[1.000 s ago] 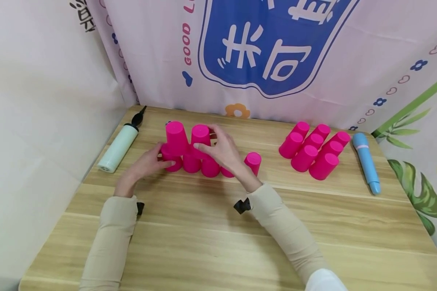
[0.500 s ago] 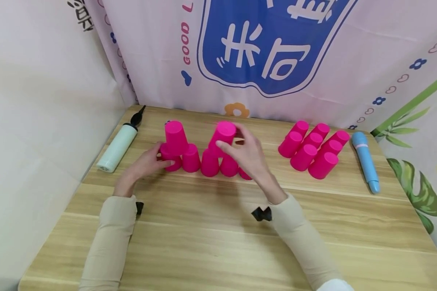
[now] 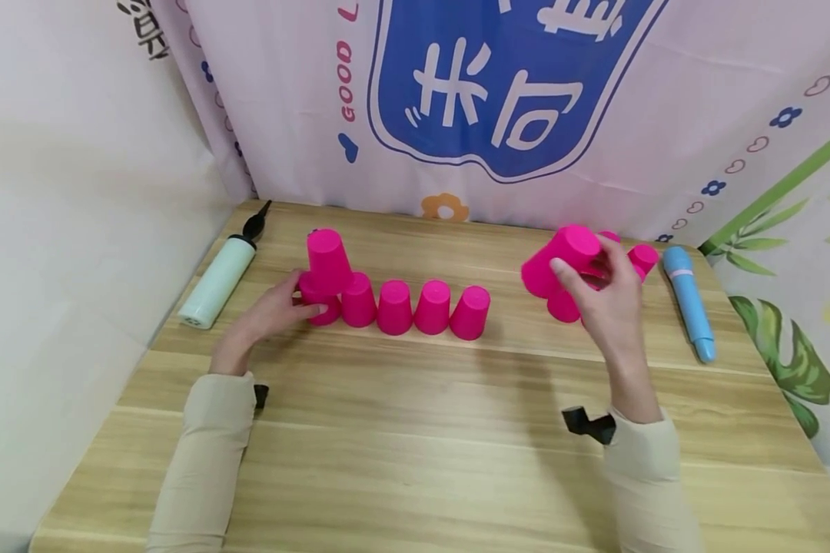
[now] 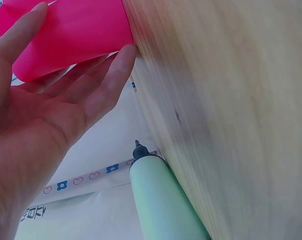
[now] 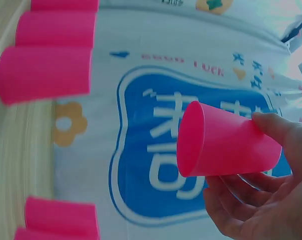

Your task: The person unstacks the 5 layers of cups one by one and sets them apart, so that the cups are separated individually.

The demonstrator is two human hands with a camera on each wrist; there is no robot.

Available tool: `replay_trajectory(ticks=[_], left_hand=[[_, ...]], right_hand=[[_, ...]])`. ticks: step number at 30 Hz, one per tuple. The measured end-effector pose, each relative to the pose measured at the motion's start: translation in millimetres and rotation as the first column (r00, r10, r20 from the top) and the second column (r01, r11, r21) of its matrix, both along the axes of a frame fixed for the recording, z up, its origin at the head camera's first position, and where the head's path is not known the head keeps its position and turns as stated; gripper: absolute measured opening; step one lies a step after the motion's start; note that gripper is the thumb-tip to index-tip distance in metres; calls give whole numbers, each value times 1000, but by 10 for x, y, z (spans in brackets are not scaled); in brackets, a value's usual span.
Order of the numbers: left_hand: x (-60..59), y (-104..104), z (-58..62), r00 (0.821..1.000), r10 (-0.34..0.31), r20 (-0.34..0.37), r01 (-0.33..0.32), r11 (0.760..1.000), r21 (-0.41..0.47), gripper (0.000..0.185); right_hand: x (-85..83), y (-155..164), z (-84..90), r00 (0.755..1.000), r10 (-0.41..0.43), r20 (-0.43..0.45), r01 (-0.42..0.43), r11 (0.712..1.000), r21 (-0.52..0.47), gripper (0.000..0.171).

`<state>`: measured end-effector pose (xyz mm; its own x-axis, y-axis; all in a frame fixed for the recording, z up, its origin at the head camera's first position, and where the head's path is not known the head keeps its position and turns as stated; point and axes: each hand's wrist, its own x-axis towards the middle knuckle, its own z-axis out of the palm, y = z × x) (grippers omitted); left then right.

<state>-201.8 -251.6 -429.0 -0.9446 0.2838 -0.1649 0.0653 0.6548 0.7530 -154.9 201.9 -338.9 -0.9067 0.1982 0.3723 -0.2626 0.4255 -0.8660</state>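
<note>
Overhead, banner [image 3: 456, 100] reads "GOOD"; right hand [image 3: 612, 307] grips pink cup [image 3: 560, 257].

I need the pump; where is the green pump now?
In the head view the green pump lies at the table's far left edge, beside the left hand.

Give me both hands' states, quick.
Left hand: open, fingers touching the end cup of the row.
Right hand: holding a pink cup.
</note>
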Motion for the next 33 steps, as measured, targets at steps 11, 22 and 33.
replay_trajectory(ticks=[11, 22, 33], left_hand=[[-28, 28, -7, 1000, -2, 5, 2, 1000, 2, 69], [-27, 15, 2, 1000, -2, -4, 2, 1000, 7, 67], [-6, 24, 1, 1000, 1, 3, -1, 1000, 6, 70]], right_hand=[[85, 1006, -31, 909, -408, 88, 408, 913, 16, 54], [-47, 1529, -485, 816, -434, 381, 288, 877, 384, 74], [-147, 1586, -744, 828, -345, 442, 138, 890, 435, 68]])
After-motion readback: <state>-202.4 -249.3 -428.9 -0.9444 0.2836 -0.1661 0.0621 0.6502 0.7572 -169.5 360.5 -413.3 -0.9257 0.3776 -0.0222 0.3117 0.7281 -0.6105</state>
